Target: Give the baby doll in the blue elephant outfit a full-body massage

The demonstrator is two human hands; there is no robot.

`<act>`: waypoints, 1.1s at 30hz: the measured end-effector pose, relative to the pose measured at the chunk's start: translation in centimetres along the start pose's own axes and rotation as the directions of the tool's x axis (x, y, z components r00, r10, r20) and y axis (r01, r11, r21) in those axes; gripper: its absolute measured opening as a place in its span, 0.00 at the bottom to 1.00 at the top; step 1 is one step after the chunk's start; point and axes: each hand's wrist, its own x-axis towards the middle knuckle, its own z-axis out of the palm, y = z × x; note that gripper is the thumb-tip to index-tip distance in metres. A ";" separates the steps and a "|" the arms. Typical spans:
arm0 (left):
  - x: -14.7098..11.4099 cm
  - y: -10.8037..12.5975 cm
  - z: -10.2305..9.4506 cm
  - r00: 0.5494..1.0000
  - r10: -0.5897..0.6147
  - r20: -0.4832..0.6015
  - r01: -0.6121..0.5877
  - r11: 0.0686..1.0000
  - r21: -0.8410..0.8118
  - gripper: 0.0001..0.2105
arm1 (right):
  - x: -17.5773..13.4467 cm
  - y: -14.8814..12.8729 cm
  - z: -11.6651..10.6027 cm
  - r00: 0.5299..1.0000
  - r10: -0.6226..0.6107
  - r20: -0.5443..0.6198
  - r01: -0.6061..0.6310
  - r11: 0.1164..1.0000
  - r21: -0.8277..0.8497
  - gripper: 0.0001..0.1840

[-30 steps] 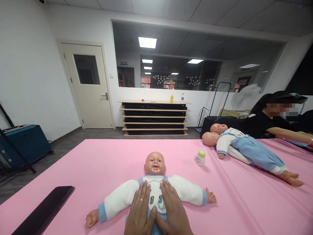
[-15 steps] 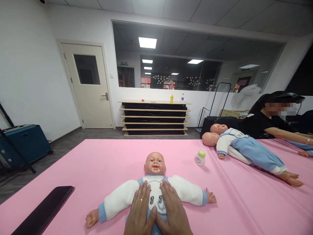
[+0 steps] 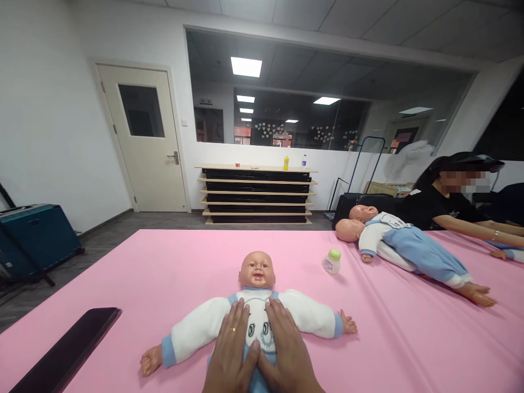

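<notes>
A baby doll (image 3: 257,271) in a white and light blue outfit lies face up on the pink table cover (image 3: 172,256), its arms spread to both sides. My left hand (image 3: 233,349), with a ring on one finger, rests flat on one side of the doll's chest. On the other side of the chest lies my right hand (image 3: 289,349), fingers stretched out and pointing toward the doll's head. The thumbs nearly meet at the doll's belly. Between my hands the embroidered face on the outfit shows. The doll's legs are hidden or out of view.
A small white bottle with a green cap (image 3: 332,262) stands right of the doll's head. A dark phone (image 3: 69,349) lies at left. More dolls (image 3: 409,243) lie at right, near a person in black (image 3: 434,204). A stack of boards (image 3: 256,195) stands behind the table.
The view has shifted slightly, so everything sits a little higher and further left. Both hands stay flat on the doll's chest.
</notes>
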 end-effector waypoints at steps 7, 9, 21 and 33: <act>-0.4 0.7 -0.2 0.993 -0.090 0.070 0.096 0.991 -0.089 0.31 | 0.5 -1.1 -1.6 0.995 0.058 0.077 -0.059 0.998 0.013 0.39; -0.5 0.6 -0.3 0.986 -0.133 0.096 0.147 0.978 -0.150 0.29 | 0.6 -1.3 -2.0 0.992 0.076 0.103 -0.078 0.997 0.022 0.39; 0.4 1.5 -3.6 0.982 -0.184 -0.039 0.156 0.913 -0.378 0.12 | 1.5 -2.1 -5.4 0.997 0.001 0.071 -0.006 0.998 0.061 0.26; -0.5 0.1 -2.2 0.988 -0.156 0.003 0.148 0.930 -0.337 0.12 | 3.3 -4.3 -5.0 0.935 -0.017 0.355 -0.061 0.976 0.208 0.24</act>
